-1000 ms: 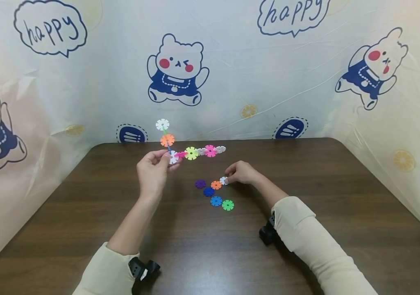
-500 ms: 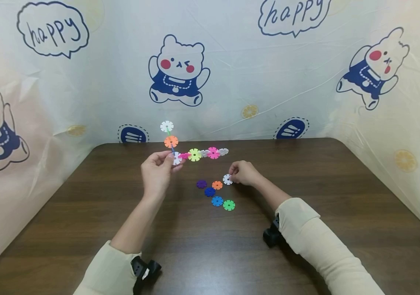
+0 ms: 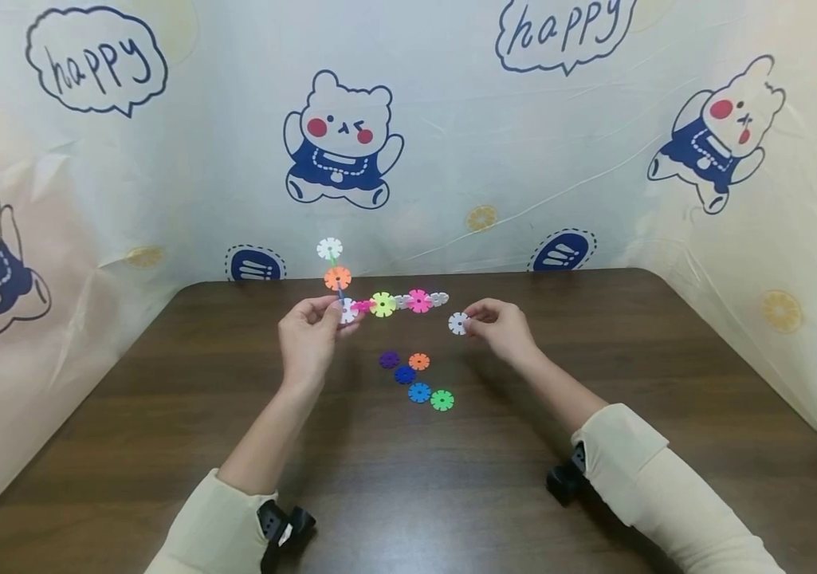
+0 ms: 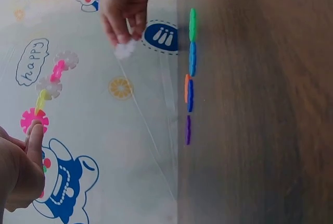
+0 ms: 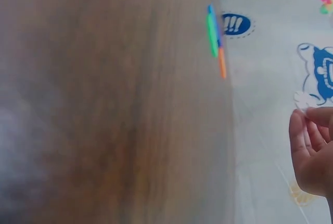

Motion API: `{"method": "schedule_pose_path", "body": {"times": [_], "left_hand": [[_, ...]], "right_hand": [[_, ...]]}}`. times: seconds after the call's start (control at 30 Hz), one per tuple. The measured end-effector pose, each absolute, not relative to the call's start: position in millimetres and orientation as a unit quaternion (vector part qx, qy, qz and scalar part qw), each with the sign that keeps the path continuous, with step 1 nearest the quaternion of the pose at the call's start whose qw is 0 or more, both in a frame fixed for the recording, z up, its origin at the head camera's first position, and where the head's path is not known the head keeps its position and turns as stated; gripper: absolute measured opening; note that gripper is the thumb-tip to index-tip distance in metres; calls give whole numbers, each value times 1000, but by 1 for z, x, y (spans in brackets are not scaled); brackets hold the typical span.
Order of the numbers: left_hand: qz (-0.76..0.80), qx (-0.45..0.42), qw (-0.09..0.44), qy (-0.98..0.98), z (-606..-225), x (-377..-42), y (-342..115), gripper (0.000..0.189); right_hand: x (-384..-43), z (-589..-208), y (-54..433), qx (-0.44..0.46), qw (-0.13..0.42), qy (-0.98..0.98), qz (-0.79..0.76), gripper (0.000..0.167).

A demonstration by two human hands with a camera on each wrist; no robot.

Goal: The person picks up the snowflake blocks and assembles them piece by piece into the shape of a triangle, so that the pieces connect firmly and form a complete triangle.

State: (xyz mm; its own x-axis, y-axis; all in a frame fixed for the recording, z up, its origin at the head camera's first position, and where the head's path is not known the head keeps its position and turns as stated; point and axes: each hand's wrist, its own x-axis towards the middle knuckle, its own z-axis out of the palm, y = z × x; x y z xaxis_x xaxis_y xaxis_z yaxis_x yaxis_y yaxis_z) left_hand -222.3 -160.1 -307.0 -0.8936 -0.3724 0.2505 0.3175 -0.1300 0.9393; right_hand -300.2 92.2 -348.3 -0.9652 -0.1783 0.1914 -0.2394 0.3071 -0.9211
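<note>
A screened-off spot, room type unclear: a pale, creased, bear-printed sheet (image 3: 444, 151) lines the far, left and right sides of a dark-brown wood-grain bench (image 3: 408, 494).

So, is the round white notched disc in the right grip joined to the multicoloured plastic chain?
No, the head view shows a gap between that white disc and the chain.

Loose discs (image 3: 405, 375) on table (image 3: 408, 486) (backdrop (image 3: 444, 159) behind)
</note>
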Motion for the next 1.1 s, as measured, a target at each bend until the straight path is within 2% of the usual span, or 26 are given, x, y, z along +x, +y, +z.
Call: {"method": "schedule_pose_path", "body": {"times": [0.2, 0.43, 0.8, 1.1], "left_hand": [[-731, 58, 206, -648, -303, -219, -156, 18], [-724, 66, 190, -660, -303, -217, -154, 19], [-726, 56, 184, -660, -303, -216, -154, 20], [-705, 59, 181, -683, -305, -213, -152, 19]], "right_hand": [[-286, -336, 97, 94, 22, -719, 688, 21], [-273, -322, 97, 81, -15, -639, 764, 20], [-269, -315, 96, 76, -53, -641, 762, 29], [-270, -316, 96, 104, -28, -646, 756, 28]]}}
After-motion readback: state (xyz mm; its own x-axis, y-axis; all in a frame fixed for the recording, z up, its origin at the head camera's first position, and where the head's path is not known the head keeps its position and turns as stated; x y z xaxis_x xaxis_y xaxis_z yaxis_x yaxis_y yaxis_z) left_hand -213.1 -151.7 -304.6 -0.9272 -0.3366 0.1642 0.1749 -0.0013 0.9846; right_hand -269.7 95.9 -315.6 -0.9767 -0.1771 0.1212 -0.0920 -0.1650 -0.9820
